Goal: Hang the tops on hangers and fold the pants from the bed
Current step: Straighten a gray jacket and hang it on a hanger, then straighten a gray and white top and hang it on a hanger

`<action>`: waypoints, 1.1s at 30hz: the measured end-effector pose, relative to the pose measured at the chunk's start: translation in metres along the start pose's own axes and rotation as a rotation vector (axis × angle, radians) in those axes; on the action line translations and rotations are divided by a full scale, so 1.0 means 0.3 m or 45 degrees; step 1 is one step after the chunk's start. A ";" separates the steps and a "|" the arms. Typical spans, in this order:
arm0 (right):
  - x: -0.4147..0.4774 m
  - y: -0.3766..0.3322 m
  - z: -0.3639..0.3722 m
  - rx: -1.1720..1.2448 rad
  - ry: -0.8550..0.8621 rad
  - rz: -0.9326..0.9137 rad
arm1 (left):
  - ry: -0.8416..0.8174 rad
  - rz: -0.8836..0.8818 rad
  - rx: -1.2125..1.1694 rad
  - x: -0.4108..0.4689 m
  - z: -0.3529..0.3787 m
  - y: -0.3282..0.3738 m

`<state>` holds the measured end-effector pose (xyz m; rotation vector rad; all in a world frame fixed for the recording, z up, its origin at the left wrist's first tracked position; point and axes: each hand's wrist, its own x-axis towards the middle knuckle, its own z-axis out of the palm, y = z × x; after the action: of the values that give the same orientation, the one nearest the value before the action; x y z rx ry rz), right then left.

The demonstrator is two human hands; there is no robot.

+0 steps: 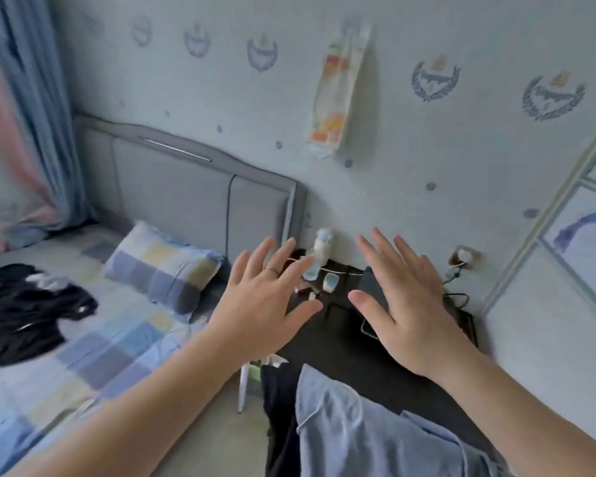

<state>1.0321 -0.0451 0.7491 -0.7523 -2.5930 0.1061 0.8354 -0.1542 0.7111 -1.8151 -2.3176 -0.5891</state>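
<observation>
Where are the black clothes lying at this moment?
In the head view, the black clothes lie crumpled on the checked bed at the far left, left of the pillow, well apart from the left hand and the right hand.

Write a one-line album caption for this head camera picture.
Left hand and right hand spread open over a dark bedside table, with dark clothes lying on the checked bed.

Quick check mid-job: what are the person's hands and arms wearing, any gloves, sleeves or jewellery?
No gloves. The left hand carries a thin ring on one finger; the right hand shows no ring. Both forearms are bare to the frame edge, with no sleeves, watch or bracelet visible.
</observation>
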 end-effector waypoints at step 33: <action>0.774 -1.407 1.539 0.293 -1.115 -0.865 | -0.200 -1.839 -0.155 -0.952 0.113 -1.575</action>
<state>0.4503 -0.2599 0.5029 0.3932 -3.3888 0.6223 0.4630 -0.4913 0.4795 0.1419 -3.4058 -0.6745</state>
